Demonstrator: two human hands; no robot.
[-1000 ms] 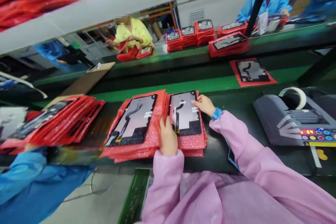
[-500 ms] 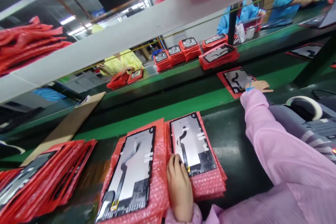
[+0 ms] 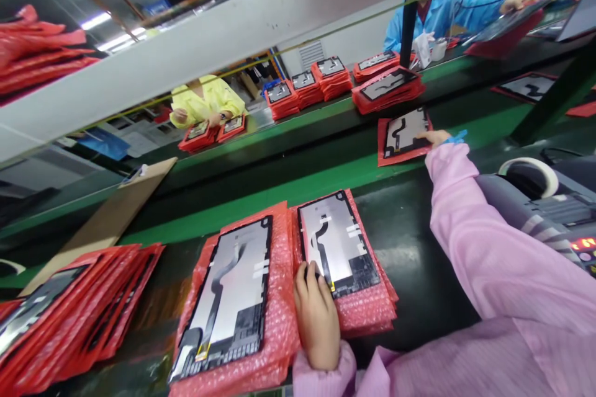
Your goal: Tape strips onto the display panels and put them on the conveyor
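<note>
Two stacks of tablet screen panels with red bubble-wrap sheets lie in front of me. My left hand (image 3: 317,317) rests with its fingers laid over the left edge of the top panel (image 3: 338,245) on the right stack. Beside it, the left stack's top panel (image 3: 233,298) shows a black flex cable on a silvery back. My right arm stretches forward to the green belt, where my right hand (image 3: 437,138) grips the right edge of another screen panel (image 3: 406,130) with red wrap (image 3: 382,142) under it. The thumb is hidden there.
More red-wrapped panels (image 3: 88,316) lean at the left, near a brown board (image 3: 102,229). Several stacks (image 3: 333,77) stand beyond the belt (image 3: 298,180). A tape roll (image 3: 552,177) sits on a grey machine (image 3: 554,211) at right. A white shelf beam (image 3: 209,43) crosses overhead. Co-workers sit opposite.
The far panel has turned on the belt, and my right hand has shifted left onto its edge. My left hand stays on the right stack. The view has tilted slightly.
</note>
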